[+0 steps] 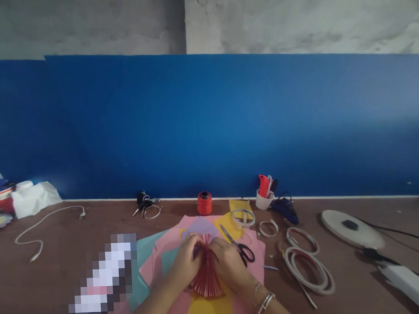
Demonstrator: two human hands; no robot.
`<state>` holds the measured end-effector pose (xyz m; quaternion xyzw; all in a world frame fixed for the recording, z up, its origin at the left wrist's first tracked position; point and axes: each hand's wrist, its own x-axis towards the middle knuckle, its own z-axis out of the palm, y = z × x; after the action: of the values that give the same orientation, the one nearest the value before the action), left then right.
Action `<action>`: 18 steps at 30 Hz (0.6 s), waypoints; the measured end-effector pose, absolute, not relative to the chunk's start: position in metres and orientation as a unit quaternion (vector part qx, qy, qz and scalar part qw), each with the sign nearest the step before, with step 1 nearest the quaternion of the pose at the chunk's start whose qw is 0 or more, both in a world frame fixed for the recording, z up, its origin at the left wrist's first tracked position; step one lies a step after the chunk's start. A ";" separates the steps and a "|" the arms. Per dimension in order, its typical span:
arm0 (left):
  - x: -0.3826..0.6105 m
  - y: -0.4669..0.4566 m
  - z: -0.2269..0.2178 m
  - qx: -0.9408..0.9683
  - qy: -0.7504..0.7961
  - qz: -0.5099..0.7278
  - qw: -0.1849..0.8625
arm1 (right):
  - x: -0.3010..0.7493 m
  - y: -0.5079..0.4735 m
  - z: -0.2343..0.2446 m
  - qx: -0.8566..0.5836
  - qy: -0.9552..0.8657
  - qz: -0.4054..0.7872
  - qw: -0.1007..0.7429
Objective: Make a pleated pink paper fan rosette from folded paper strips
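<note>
A pleated pink paper fan (207, 279) is gathered at its middle between my two hands, its folds spreading toward me. My left hand (189, 259) grips it from the left, fingers closed at the pinched part. On the other side my right hand (228, 260) is closed on it too, with bracelets on that wrist. What the fingertips do at the gathered middle is partly hidden. Black-handled scissors (239, 246) lie just past my right hand. Under everything are loose sheets of pink paper (161, 247), along with teal, yellow and purple ones.
A red thread spool (204, 203) stands beyond the paper. Tape rolls (243, 217), a white cup of tools (264, 200) and coiled tubing (308, 270) sit to the right, near a power strip (411, 284). Keys (144, 205) and a white cable (42, 222) lie left.
</note>
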<state>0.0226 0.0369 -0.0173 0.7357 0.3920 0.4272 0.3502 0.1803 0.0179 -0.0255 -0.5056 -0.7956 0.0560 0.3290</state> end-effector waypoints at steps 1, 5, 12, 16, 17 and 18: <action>0.023 0.037 -0.016 0.735 0.393 0.428 0.349 | 0.180 0.018 -0.026 -0.498 -0.797 0.051 0.338; 0.022 0.036 -0.014 0.723 0.408 0.431 0.354 | 0.181 0.019 -0.024 -0.457 -0.794 0.069 0.395; 0.022 0.036 -0.014 0.749 0.377 0.389 0.382 | 0.181 0.019 -0.023 -0.435 -0.786 0.124 0.421; 0.021 0.037 -0.017 0.739 0.375 0.397 0.394 | 0.181 0.020 -0.026 -0.431 -0.780 0.137 0.433; 0.021 0.037 -0.018 0.736 0.375 0.401 0.397 | 0.181 0.020 -0.026 -0.431 -0.779 0.137 0.435; 0.021 0.037 -0.019 0.733 0.376 0.405 0.398 | 0.181 0.020 -0.026 -0.432 -0.778 0.137 0.435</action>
<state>0.0211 0.0375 -0.0186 0.7329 0.3755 0.4046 0.3978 0.1814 0.0203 -0.0263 -0.4315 -0.7781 0.1372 0.4353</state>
